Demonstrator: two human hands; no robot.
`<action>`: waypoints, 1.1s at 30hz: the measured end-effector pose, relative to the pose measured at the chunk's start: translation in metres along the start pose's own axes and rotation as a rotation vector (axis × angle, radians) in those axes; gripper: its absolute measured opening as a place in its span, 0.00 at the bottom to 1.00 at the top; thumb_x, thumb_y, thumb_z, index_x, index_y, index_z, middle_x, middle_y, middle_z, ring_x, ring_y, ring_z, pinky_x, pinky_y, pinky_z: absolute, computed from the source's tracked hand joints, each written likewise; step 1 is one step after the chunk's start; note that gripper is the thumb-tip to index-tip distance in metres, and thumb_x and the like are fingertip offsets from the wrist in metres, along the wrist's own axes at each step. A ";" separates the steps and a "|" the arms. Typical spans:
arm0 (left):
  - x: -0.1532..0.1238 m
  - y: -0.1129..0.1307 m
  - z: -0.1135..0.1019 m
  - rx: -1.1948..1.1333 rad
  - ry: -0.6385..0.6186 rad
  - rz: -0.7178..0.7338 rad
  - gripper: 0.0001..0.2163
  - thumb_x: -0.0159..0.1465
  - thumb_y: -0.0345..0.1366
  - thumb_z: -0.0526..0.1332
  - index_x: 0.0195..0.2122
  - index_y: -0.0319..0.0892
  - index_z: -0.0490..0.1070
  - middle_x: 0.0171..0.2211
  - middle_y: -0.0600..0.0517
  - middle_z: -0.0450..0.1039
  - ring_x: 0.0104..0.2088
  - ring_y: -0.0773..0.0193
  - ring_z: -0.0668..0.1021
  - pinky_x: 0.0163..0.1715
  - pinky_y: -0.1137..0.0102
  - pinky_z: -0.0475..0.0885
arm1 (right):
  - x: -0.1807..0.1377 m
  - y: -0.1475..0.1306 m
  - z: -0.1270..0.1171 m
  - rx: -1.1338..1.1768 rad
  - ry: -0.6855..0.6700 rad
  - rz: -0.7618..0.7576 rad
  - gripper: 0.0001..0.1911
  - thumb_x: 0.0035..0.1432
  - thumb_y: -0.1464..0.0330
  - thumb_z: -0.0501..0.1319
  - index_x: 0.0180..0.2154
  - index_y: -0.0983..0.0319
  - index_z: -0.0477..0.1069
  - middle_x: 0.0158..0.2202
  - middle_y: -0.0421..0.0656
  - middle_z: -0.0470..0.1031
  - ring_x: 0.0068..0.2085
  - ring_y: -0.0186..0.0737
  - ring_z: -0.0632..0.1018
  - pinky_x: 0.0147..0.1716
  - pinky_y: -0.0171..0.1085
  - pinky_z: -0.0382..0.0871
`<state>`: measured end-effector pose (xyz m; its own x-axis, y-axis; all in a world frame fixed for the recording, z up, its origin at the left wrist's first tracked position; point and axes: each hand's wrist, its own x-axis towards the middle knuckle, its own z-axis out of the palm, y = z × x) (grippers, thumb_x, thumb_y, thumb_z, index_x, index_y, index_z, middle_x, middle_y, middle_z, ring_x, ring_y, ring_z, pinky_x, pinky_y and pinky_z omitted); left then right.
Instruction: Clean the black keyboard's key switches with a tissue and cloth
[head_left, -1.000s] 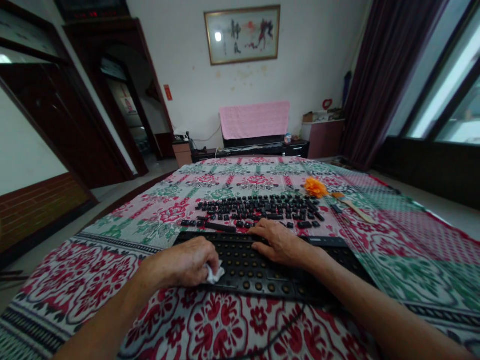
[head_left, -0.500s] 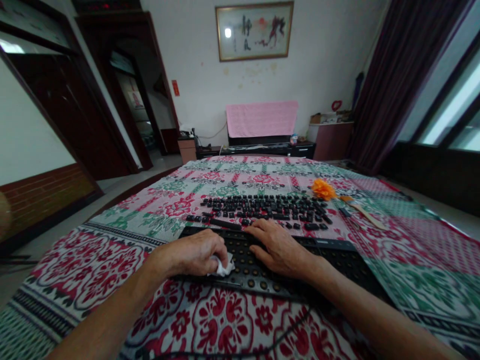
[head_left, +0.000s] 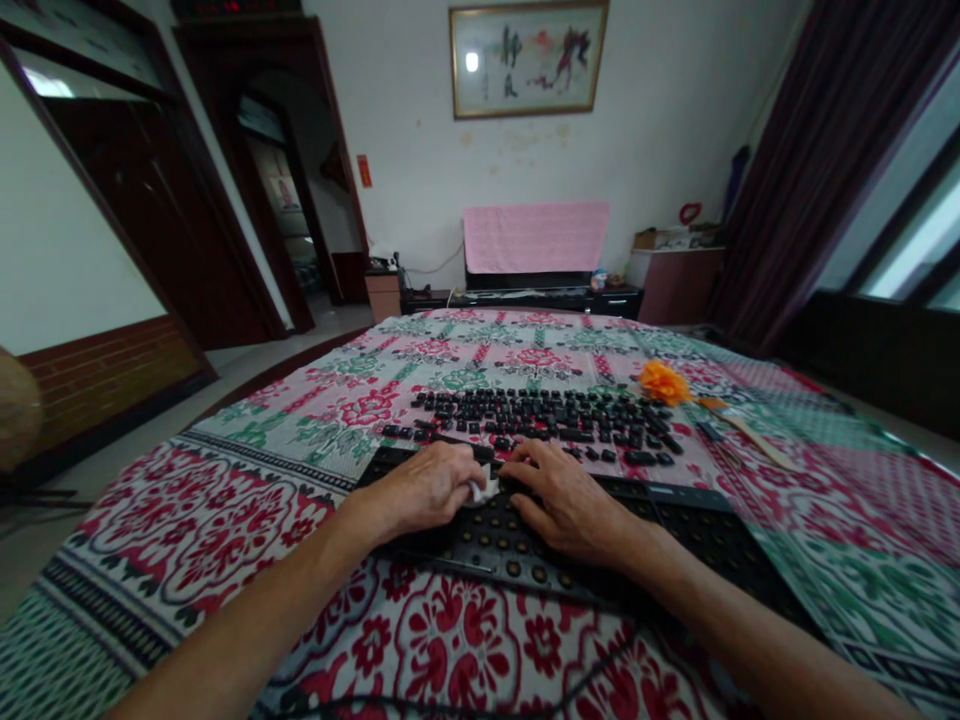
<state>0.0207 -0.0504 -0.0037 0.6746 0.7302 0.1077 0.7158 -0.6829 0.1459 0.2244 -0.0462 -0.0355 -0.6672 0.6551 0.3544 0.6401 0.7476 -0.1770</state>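
Note:
A black keyboard base (head_left: 491,553) with its keycaps off lies on the patterned cloth, rows of round key seats showing. Pinched in my left hand (head_left: 429,488) is a crumpled white tissue (head_left: 484,487), pressed to the upper left part of the base. My right hand (head_left: 564,493) rests on the base just right of the tissue, its fingers spread and bent, holding nothing. Both forearms cover parts of the base. Just beyond its far edge, many loose black keycaps (head_left: 517,410) lie in uneven rows.
An orange flower-like puff (head_left: 664,382) sits right of the keycaps, beside a brush with a pale wooden handle (head_left: 761,443). A black cable (head_left: 585,690) curves over the patterned tablecloth (head_left: 457,640) at the near side. A pink towel (head_left: 536,238) hangs at the far wall.
My left hand has moved the tissue up and slightly right across the keyboard base, closer to my right hand. My right hand stays in about the same place on the base.

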 end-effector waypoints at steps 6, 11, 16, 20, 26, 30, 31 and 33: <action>-0.006 -0.010 0.000 0.009 -0.058 0.015 0.11 0.56 0.27 0.50 0.35 0.43 0.70 0.31 0.52 0.68 0.33 0.68 0.70 0.36 0.74 0.62 | 0.000 -0.001 0.001 -0.014 -0.012 0.029 0.14 0.53 0.70 0.51 0.42 0.61 0.64 0.41 0.47 0.60 0.41 0.41 0.63 0.41 0.42 0.56; -0.008 -0.012 -0.005 -0.029 -0.083 -0.010 0.11 0.55 0.27 0.51 0.33 0.44 0.71 0.31 0.53 0.69 0.34 0.68 0.70 0.38 0.74 0.62 | 0.000 -0.002 -0.001 -0.015 -0.013 0.040 0.14 0.53 0.70 0.50 0.42 0.61 0.64 0.41 0.47 0.60 0.41 0.41 0.62 0.41 0.42 0.55; -0.002 -0.008 0.003 -0.058 0.001 0.020 0.12 0.55 0.26 0.50 0.36 0.42 0.70 0.32 0.52 0.68 0.33 0.69 0.70 0.35 0.75 0.62 | 0.000 -0.002 0.001 -0.027 -0.013 0.046 0.13 0.51 0.70 0.51 0.41 0.62 0.64 0.40 0.47 0.60 0.41 0.41 0.62 0.40 0.41 0.56; -0.005 -0.013 0.002 -0.061 -0.032 0.002 0.12 0.54 0.26 0.51 0.35 0.43 0.71 0.31 0.53 0.68 0.33 0.69 0.70 0.35 0.75 0.62 | 0.001 -0.002 0.000 -0.029 -0.019 0.046 0.13 0.50 0.71 0.51 0.40 0.63 0.64 0.40 0.47 0.60 0.41 0.41 0.62 0.41 0.41 0.55; -0.015 -0.030 -0.015 -0.117 -0.064 -0.104 0.12 0.53 0.28 0.52 0.36 0.45 0.71 0.33 0.55 0.70 0.34 0.69 0.70 0.35 0.76 0.61 | 0.000 0.001 -0.006 -0.034 -0.047 0.051 0.13 0.49 0.72 0.51 0.39 0.63 0.65 0.39 0.47 0.60 0.39 0.41 0.63 0.40 0.41 0.55; -0.018 -0.040 -0.021 -0.141 -0.041 -0.158 0.11 0.54 0.30 0.53 0.36 0.44 0.71 0.33 0.54 0.71 0.33 0.69 0.70 0.34 0.76 0.62 | -0.001 -0.006 -0.006 -0.026 -0.015 0.034 0.15 0.50 0.72 0.51 0.41 0.62 0.65 0.41 0.47 0.61 0.41 0.42 0.63 0.42 0.43 0.54; -0.018 -0.041 -0.021 -0.142 -0.047 -0.159 0.11 0.54 0.30 0.53 0.36 0.44 0.71 0.33 0.54 0.71 0.33 0.69 0.70 0.34 0.76 0.62 | -0.001 -0.009 -0.005 -0.018 -0.002 0.027 0.15 0.51 0.71 0.51 0.43 0.62 0.64 0.42 0.47 0.61 0.42 0.43 0.62 0.43 0.43 0.54; -0.017 -0.042 -0.019 -0.144 -0.064 -0.156 0.11 0.54 0.31 0.53 0.36 0.43 0.72 0.32 0.54 0.71 0.32 0.69 0.71 0.33 0.76 0.62 | -0.002 -0.016 -0.003 -0.003 0.020 0.017 0.15 0.54 0.69 0.50 0.44 0.61 0.64 0.43 0.47 0.61 0.43 0.43 0.62 0.44 0.44 0.54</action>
<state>-0.0242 -0.0344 0.0067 0.5710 0.8209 0.0107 0.7826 -0.5482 0.2951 0.2164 -0.0595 -0.0306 -0.6483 0.6658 0.3693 0.6526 0.7358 -0.1810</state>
